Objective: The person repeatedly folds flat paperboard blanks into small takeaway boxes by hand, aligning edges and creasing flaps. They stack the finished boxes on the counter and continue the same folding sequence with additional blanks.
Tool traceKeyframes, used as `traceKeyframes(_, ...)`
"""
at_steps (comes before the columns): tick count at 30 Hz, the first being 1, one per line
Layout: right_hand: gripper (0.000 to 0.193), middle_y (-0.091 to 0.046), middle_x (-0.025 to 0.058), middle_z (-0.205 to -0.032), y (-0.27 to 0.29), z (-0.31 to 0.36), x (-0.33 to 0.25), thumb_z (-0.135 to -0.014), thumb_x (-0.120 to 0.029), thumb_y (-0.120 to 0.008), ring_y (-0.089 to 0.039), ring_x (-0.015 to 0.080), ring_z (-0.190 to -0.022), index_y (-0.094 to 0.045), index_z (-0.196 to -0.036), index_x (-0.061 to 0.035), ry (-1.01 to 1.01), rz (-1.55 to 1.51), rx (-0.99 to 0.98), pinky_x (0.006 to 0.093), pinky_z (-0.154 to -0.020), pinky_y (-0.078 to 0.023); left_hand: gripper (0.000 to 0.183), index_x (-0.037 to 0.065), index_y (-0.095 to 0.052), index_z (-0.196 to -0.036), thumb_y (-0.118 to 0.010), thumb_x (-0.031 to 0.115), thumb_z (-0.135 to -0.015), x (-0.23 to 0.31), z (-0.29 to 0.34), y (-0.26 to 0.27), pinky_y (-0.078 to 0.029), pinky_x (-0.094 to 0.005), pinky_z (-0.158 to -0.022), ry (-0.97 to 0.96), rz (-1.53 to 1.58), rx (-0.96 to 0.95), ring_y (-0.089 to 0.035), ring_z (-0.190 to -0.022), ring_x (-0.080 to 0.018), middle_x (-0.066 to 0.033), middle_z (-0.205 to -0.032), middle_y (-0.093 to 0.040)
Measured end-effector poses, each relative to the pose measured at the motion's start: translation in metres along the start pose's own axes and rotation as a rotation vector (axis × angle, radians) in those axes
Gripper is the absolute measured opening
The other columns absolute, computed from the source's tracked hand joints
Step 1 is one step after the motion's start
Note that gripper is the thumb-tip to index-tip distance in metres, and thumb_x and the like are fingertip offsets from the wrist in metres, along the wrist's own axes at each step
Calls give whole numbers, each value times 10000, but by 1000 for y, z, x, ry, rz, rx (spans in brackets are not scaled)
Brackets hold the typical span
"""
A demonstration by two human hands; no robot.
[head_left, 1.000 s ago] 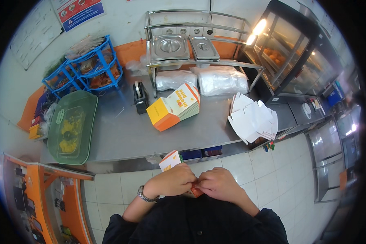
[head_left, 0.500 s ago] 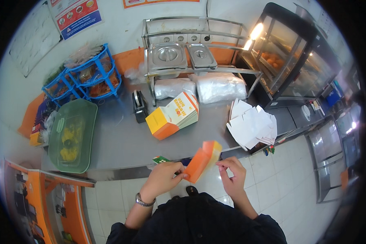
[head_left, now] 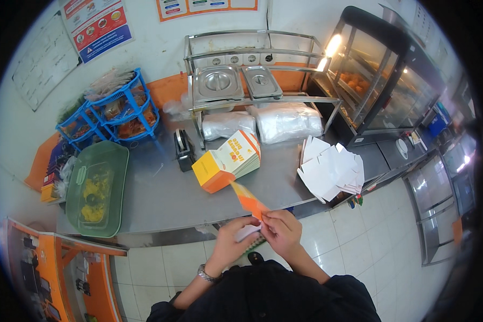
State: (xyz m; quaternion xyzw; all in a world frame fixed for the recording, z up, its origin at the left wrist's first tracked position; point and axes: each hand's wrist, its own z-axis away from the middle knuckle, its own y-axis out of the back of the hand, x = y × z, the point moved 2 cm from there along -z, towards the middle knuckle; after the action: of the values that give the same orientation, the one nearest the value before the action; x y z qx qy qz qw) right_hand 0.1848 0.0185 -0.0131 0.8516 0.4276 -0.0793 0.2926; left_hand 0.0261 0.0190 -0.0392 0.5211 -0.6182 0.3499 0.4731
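Left hand (head_left: 232,241) and right hand (head_left: 282,231) grip an orange-yellow carton (head_left: 248,203) in their fingers (head_left: 274,215), hiding its near end; worktop (head_left: 163,201) edge just beyond.

Vs half a second ago: we bring the right hand (head_left: 283,231) in from the side, where it was off the carton (head_left: 249,203); now we pinch the orange part with it. Our left hand (head_left: 233,244) shifts right, so the two sit close together. Carton's orange-yellow part swings from leaning up-right to pointing up-left; white surface now shows between our hands. We also view higher: more of the orange-bordered poster (head_left: 207,7) is in frame.
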Motion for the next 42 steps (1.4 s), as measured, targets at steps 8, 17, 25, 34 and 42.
traceKeyframes(8, 249, -671, 22, -912, 11, 1, -3, -596, -37, -753, -591, 192, -679, -670, -829, -58, 364, 81, -55, 301, -602, -483, 229, -47, -642, -1033, -587, 159, -949, -11, 2, 34, -491, -289, -830, 297, 383, 138, -635, -885, -157, -79, -967, -675)
traceKeyframes(17, 252, -647, 27, -896, 7, -10, 3, -637, -15, -751, -585, 216, -733, -685, -875, -68, 77, 48, -15, 316, -637, -467, 74, -12, -665, -840, -715, 35, -813, 25, -3, 25, -474, -268, -627, -111, -416, 279, -615, -681, -123, -66, -762, -678)
traceKeyframes(25, 80, -599, 64, -830, -1, -8, -13, -777, 20, -734, -591, 140, -693, -687, -841, 8, -386, -389, 39, 239, -545, -458, 119, -14, -697, -907, -725, 47, -810, 27, -2, 4, -454, -274, -598, -126, -362, 319, -594, -646, -150, -101, -746, -661)
traceKeyframes(34, 87, -583, 58, -752, -2, -7, -18, -760, -2, -749, -557, 125, -629, -684, -818, -7, -352, -406, 18, 232, -511, -414, 212, -20, -709, -1011, -734, 27, -806, 19, 2, -1, -463, -225, -644, -10, 2, 315, -594, -712, -91, -74, -805, -689)
traceKeyframes(42, 284, -599, 92, -868, -16, -1, -24, -681, 34, -702, -598, 273, -760, -675, -957, -28, -47, -66, -99, 349, -646, -473, 213, -38, -659, -1115, -613, 67, -935, 14, 7, -10, -464, -210, -721, 117, 240, 382, -575, -805, -64, -35, -925, -687)
